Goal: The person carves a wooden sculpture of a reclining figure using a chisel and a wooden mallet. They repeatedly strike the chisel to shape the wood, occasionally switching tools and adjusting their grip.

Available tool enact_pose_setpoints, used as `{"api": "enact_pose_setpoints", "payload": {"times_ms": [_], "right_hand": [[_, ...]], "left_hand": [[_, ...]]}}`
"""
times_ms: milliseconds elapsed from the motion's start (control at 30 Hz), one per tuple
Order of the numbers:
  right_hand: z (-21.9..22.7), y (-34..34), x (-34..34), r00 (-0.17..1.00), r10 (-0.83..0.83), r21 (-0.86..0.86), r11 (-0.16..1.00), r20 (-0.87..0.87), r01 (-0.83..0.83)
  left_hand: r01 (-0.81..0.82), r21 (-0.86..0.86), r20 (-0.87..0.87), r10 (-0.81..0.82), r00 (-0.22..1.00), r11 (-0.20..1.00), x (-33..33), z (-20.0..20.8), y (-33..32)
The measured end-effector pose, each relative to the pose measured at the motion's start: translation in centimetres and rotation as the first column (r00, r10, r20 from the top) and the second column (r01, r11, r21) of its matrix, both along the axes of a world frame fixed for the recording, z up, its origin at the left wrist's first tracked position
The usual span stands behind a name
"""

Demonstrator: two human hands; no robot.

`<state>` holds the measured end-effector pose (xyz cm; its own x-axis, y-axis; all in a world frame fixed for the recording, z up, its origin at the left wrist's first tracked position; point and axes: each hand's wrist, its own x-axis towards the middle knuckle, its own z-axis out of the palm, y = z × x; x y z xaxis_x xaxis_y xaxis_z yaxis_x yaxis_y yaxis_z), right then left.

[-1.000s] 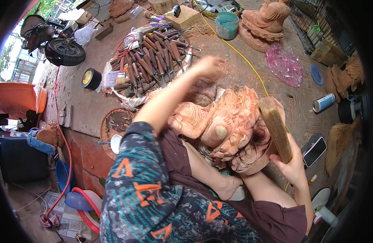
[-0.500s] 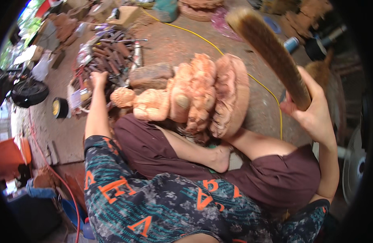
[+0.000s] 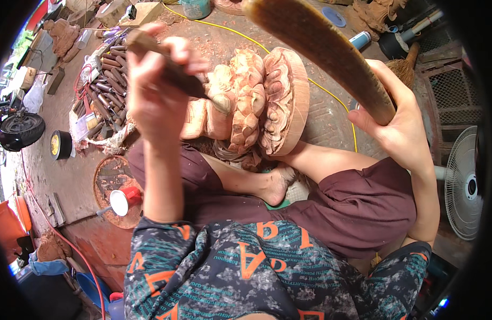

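Raised over the statue's near left part, my left hand [image 3: 160, 90] is closed on the dark wooden handle of a chisel [image 3: 184, 79]; motion blurs both, and the blade is hard to make out. My right hand [image 3: 403, 120] grips the lower end of a long wooden mallet [image 3: 331, 53], which slants up and away to the left, clear of the carving. In front of my crossed legs lies a carved wooden statue [image 3: 247, 98] on its side, its petalled base [image 3: 288, 106] toward the right. My left hand and forearm hide its head end.
Many wood-handled chisels [image 3: 110, 80] lie heaped at the left. Nearer stand a red-and-white mug [image 3: 126, 201] and a black roll of tape [image 3: 61, 144]. A yellow cord [image 3: 331, 96] crosses the floor behind the statue. At right stands a fan [image 3: 465, 181].
My left hand has come up from the chisel pile and moved right, now with a chisel in it. The mallet stays raised in my right hand. The view has shifted slightly.
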<state>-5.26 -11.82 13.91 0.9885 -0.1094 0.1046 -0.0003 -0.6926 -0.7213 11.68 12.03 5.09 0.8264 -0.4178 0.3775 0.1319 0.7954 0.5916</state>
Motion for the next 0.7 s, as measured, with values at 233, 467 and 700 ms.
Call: {"api": "enact_pose_setpoints", "payload": {"times_ms": [233,467,700], "right_hand": [[0.7,0.5,0.1,0.998,0.063,-0.119,0.991,0.008,-0.062],[0.6,0.6,0.2,0.998,0.065,-0.114,0.992,0.014,-0.063],[0.8,0.8,0.4,0.995,0.093,-0.063,0.994,-0.037,-0.095]], "left_hand": [[-0.208,-0.127,0.032,0.214,0.976,0.970,-5.5,-3.4,-4.9],[-0.278,-0.195,0.104,0.302,0.948,0.941,-7.0,-4.7,-6.3],[-0.283,-0.124,0.037,0.290,0.956,0.951,-7.4,-4.8,-5.9]]}}
